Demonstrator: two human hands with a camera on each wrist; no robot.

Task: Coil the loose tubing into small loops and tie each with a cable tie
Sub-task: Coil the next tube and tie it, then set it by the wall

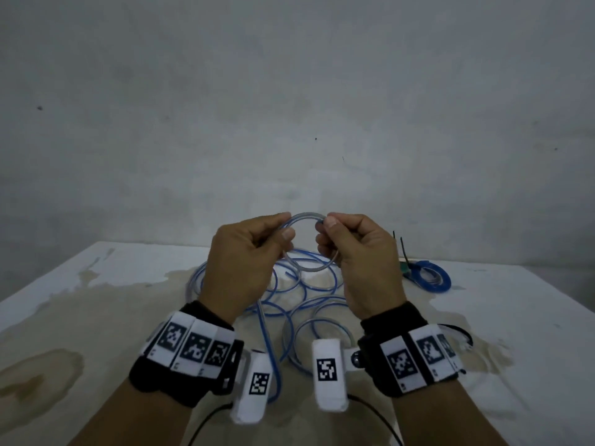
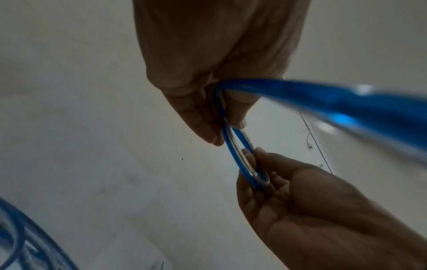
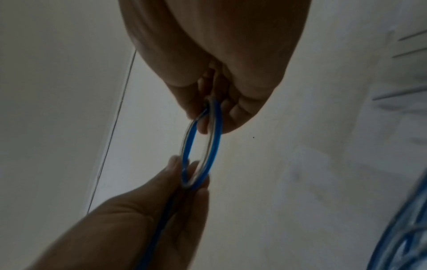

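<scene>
A small loop of clear-blue tubing (image 1: 306, 216) is held up above the table between both hands. My left hand (image 1: 286, 225) pinches its left side between thumb and fingers. On the loop's right side my right hand (image 1: 326, 226) pinches with fingers curled. Tubing trails from the left hand down to the loose tangle (image 1: 289, 294) lying on the table. The left wrist view shows the loop (image 2: 238, 151) edge-on, the left hand (image 2: 217, 131) above it and the right hand (image 2: 258, 169) below. In the right wrist view the loop (image 3: 203, 146) spans from right hand (image 3: 208, 117) to left hand (image 3: 189, 175).
A tied blue coil (image 1: 431, 278) lies at the back right of the stained white table (image 1: 128, 252), with black cable ties (image 1: 404, 255) sticking up beside it. A grey wall stands close behind the table. Black cords hang from both wrist cameras near the front edge.
</scene>
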